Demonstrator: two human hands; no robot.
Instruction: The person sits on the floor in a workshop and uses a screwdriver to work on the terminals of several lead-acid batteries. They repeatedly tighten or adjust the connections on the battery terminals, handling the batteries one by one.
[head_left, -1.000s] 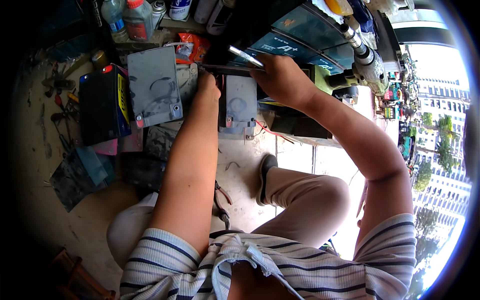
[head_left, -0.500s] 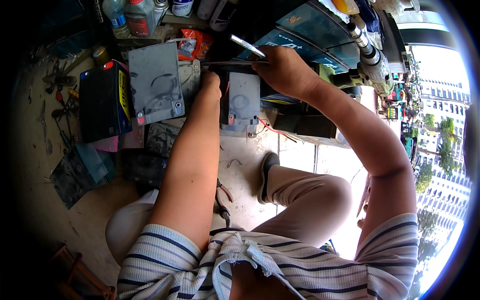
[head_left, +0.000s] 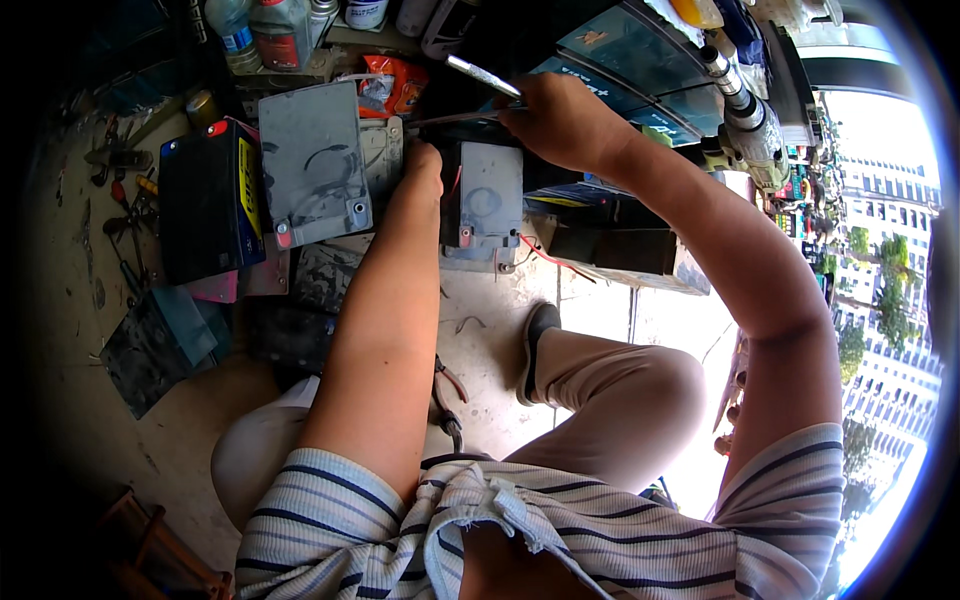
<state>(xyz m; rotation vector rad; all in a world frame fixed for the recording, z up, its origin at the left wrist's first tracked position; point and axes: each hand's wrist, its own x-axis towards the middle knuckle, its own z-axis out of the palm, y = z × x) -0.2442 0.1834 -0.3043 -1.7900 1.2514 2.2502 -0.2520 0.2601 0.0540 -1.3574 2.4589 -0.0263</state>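
My right hand (head_left: 560, 115) is closed around a slim silver metal tool (head_left: 480, 74) at the upper middle, with its tip angled up-left over a dark gap. A thin bar (head_left: 450, 119) runs below the tool toward that hand. My left hand (head_left: 423, 165) reaches into the gap between batteries, its fingers hidden. Just right of it is a grey battery (head_left: 482, 188) with red and dark wires (head_left: 555, 262). Another grey battery (head_left: 308, 145) lies to its left, beside a black battery (head_left: 200, 205) with a yellow label.
Bottles and cans (head_left: 280, 35) line the back near an orange packet (head_left: 392, 88). Hand tools (head_left: 125, 215) lie at left, pliers (head_left: 448, 395) on the floor. A large metal power tool (head_left: 748, 130) rests by teal boxes (head_left: 630, 60). My bent leg (head_left: 620, 400) is below; the street shows at right.
My right hand and the silver tool have shifted up and a little left over the last half second. My left hand stays in the gap. The view has drifted slightly.
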